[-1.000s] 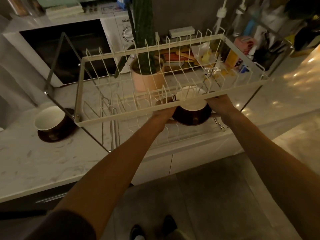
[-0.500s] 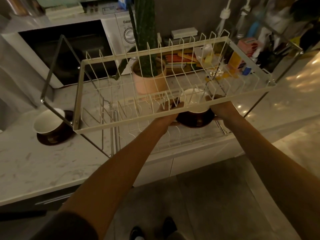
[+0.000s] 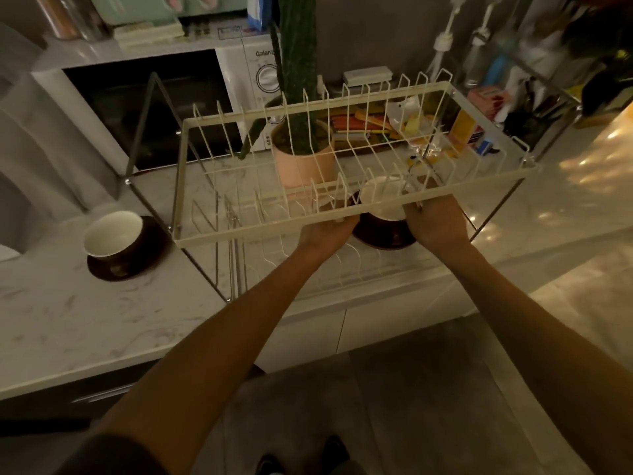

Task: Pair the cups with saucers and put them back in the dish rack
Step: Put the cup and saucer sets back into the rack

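Observation:
A cup [image 3: 383, 199], white inside and brown outside, stands on a dark brown saucer [image 3: 383, 236] at the lower tier of the cream wire dish rack [image 3: 260, 233], under the upper tier's front bar. My left hand [image 3: 325, 231] grips the saucer's left edge. On the saucer's right edge is my right hand [image 3: 435, 223]. The upper bar hides my fingertips and part of the cup. A second cup [image 3: 113, 233] stands on its own dark saucer [image 3: 125, 267] on the marble counter, left of the rack.
Behind the rack are a pink pot with a tall green plant [image 3: 301, 159], a white microwave [image 3: 144, 108] and a tray of small colourful items [image 3: 411, 125]. Bottles and clutter stand at the back right. The counter edge [image 3: 171, 358] runs below my arms.
The cup and saucer have gone slightly deeper under the upper tier, with both hands still on the saucer. The cup on the counter has not moved.

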Action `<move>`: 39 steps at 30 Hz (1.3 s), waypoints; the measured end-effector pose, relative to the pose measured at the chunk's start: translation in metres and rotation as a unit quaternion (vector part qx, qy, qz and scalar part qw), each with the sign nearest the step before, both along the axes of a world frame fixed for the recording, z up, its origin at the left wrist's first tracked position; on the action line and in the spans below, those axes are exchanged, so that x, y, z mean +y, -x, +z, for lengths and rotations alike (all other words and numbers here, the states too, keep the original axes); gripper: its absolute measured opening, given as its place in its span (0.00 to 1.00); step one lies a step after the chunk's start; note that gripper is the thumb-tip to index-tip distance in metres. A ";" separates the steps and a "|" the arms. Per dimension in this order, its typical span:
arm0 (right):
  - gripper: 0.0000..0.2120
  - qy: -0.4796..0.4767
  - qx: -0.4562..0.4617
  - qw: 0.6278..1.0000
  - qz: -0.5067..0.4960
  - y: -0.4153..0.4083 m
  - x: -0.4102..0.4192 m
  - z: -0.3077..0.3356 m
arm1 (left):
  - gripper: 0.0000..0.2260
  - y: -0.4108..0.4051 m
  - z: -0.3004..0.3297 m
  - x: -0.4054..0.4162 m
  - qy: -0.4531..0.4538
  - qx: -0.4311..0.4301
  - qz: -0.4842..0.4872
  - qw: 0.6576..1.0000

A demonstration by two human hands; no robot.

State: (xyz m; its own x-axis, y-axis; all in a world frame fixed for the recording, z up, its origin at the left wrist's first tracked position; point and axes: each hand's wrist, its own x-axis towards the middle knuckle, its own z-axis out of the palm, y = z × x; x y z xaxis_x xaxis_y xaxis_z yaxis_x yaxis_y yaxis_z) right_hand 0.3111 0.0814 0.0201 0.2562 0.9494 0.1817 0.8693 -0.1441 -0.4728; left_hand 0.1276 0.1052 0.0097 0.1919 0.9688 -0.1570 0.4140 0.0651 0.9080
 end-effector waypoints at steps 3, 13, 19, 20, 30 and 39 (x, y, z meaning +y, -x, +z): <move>0.22 -0.034 -0.034 0.999 0.022 0.021 -0.012 0.007 | 0.19 0.017 0.001 -0.014 -0.041 0.096 -0.009 0.994; 0.17 0.028 -0.099 0.960 0.259 0.106 -0.057 0.029 | 0.23 0.113 0.010 -0.092 -0.097 0.288 -0.184 0.935; 0.25 0.182 -0.217 0.866 0.412 0.176 -0.071 0.039 | 0.26 0.194 0.023 -0.135 -0.063 0.464 -0.194 0.862; 0.26 0.190 -0.225 0.852 0.433 0.189 -0.073 0.041 | 0.25 0.207 0.027 -0.142 -0.056 0.477 -0.184 0.857; 0.31 0.108 -0.233 0.845 0.469 0.302 -0.079 0.050 | 0.27 0.334 0.056 -0.185 0.061 0.554 -0.004 0.830; 0.28 0.105 -0.168 0.903 0.382 0.352 -0.025 0.041 | 0.27 0.403 0.045 -0.140 0.054 0.553 0.041 0.830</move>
